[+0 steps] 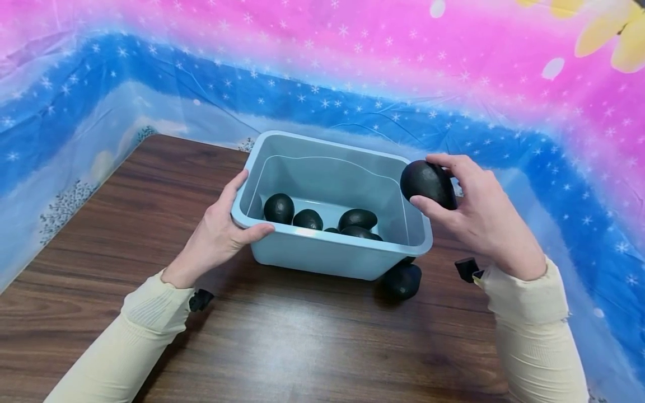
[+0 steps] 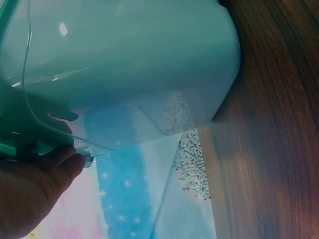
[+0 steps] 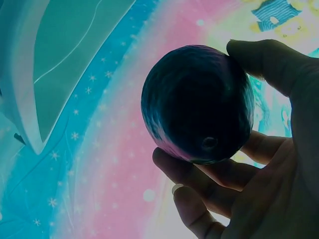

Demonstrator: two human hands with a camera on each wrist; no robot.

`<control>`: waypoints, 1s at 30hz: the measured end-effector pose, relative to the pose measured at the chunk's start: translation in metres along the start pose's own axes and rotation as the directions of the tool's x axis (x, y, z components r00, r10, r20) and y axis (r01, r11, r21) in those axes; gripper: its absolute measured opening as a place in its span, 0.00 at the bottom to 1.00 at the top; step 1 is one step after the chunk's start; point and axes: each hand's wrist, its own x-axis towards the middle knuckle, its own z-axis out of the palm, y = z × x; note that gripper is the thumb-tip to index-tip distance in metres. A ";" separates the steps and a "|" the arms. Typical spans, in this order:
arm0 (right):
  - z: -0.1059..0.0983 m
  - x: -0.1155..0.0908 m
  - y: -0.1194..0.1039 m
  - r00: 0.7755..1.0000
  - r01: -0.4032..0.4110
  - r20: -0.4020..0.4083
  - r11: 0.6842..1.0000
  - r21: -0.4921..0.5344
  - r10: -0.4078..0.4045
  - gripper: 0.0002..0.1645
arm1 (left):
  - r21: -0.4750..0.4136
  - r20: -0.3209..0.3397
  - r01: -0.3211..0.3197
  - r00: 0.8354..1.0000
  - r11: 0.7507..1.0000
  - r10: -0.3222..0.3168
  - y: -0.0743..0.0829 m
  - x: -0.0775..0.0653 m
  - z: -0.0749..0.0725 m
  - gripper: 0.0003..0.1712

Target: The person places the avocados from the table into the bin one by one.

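Note:
A light blue plastic bin (image 1: 312,254) stands on the table with several dark avocados (image 1: 279,209) inside, some partly hidden behind its front wall. My left hand (image 1: 214,238) grips the bin's left end, thumb over the front rim; in the left wrist view the fingers (image 2: 67,167) pinch the rim. Above the bin's right end, my right hand (image 1: 476,207) holds one dark avocado (image 1: 427,183) between thumb and fingers. The right wrist view shows this held avocado (image 3: 197,104) up close, its rounded end facing the camera.
Another avocado (image 1: 403,281) lies on the table by the bin's front right corner, with a dark piece of one more just behind it, mostly hidden. The wood-grain table (image 1: 282,347) ends at a patterned pink and blue cloth (image 1: 322,84) hanging behind and beside it.

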 end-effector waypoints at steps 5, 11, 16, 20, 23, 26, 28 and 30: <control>0.003 0.002 -0.003 1.000 -0.007 0.018 1.000 -0.002 0.007 0.38 | -0.006 0.000 -0.008 1.000 1.000 0.008 0.000 -0.001 0.000 0.59; 0.006 0.007 -0.004 0.998 0.051 0.025 0.999 0.010 -0.051 0.38 | -0.004 0.000 -0.006 1.000 1.000 0.006 0.000 -0.001 0.000 0.59; 0.010 0.008 -0.004 0.996 0.085 0.031 0.996 0.014 -0.086 0.38 | 0.004 -0.001 -0.006 1.000 1.000 0.006 0.001 -0.001 -0.001 0.59; 0.014 0.009 -0.005 0.996 0.080 0.037 0.996 0.025 -0.081 0.38 | 0.005 -0.003 -0.007 1.000 1.000 0.007 0.002 0.000 -0.001 0.59; 0.018 0.009 -0.006 0.997 0.064 0.048 0.998 0.021 -0.065 0.38 | 0.003 -0.003 -0.008 1.000 1.000 0.008 0.002 0.000 0.000 0.59; 0.020 0.010 -0.006 0.997 0.061 0.050 0.998 0.001 -0.061 0.38 | 0.001 -0.001 -0.007 1.000 1.000 0.007 0.002 0.000 0.000 0.59; 0.021 0.011 -0.007 0.997 0.063 0.049 0.998 -0.003 -0.063 0.38 | 0.003 0.000 -0.008 1.000 1.000 0.008 0.001 0.000 0.000 0.59; 0.021 0.012 -0.008 0.996 0.071 0.045 0.997 -0.001 -0.071 0.38 | 0.003 0.001 -0.009 1.000 1.000 0.009 0.001 0.000 0.000 0.59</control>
